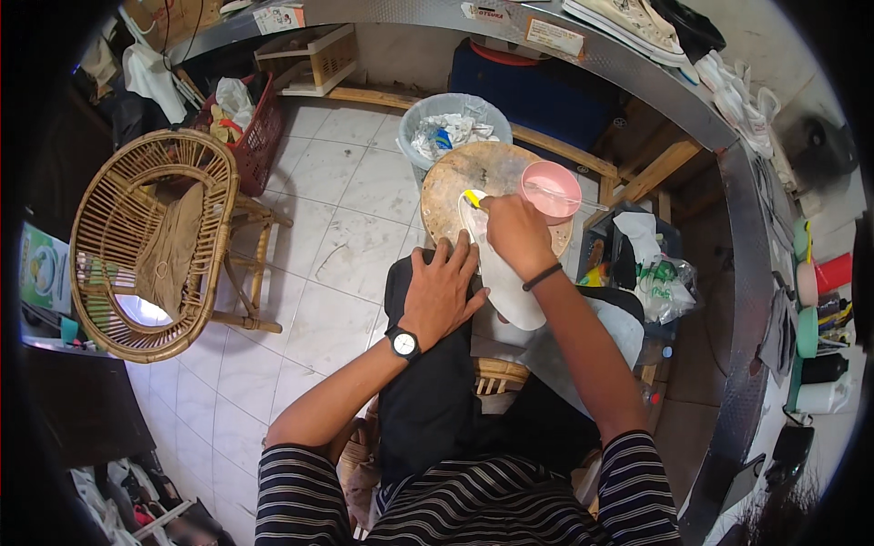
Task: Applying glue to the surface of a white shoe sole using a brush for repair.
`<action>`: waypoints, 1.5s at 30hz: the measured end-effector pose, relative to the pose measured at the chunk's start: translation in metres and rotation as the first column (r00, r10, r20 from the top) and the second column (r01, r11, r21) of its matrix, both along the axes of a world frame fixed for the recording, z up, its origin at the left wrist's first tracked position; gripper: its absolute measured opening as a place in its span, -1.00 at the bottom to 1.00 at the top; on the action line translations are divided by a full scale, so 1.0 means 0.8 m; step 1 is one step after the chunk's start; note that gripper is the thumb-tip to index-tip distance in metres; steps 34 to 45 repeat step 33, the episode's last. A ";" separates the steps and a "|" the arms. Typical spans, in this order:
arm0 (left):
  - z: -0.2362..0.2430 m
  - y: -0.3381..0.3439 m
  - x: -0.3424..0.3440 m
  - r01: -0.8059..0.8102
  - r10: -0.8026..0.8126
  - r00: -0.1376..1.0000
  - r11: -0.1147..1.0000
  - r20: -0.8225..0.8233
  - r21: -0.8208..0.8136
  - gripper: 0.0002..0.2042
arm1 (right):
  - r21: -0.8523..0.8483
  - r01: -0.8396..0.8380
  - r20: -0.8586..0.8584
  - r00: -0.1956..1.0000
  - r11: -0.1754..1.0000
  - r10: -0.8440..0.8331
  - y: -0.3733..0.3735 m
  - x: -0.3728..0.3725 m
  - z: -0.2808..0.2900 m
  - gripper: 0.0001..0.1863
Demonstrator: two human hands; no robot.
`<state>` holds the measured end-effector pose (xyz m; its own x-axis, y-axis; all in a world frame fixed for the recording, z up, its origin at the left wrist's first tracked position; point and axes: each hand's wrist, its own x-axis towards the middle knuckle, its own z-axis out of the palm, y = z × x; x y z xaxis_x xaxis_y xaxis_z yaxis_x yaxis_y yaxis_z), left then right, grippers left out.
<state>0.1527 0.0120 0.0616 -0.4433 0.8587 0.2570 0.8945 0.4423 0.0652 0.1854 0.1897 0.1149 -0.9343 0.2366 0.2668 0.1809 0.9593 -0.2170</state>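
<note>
A long white shoe sole [514,296] lies with its far end on a round wooden stool top [442,173] and its near end over my lap. My right hand [519,232] is closed round a small yellow tool [472,197], whose tip touches the sole's far end. Most of the tool is hidden by my fingers, so its kind does not show. My left hand [442,287] rests palm down, fingers spread, with its fingertips against the sole's left edge. At the right of the stool top stands a pink bowl [549,187] with a clear strip across its rim.
Behind the stool stands a lined waste bin [414,127] with crumpled paper in it. A rattan chair [91,255] is on the left, near a red basket [259,150]. To the right, a dark crate [669,237] holds plastic bags. A metal-edged counter [382,16] curves round the back.
</note>
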 end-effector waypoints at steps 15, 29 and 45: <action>-0.003 -0.002 -0.001 -0.004 0.002 0.999 0.999 -0.044 -0.033 -0.32 | -0.169 -0.127 0.139 0.979 0.977 0.151 0.016 0.083 -0.018 -0.65; -0.003 -0.001 -0.001 0.019 -0.019 1.000 1.000 0.012 0.007 -0.32 | -0.145 0.045 0.040 0.998 0.988 -0.040 0.036 0.056 -0.045 -0.64; 0.000 -0.001 -0.004 0.017 -0.015 0.999 0.998 0.036 -0.067 -0.28 | -0.151 0.120 0.054 0.992 0.981 -0.113 0.023 0.040 -0.057 -0.57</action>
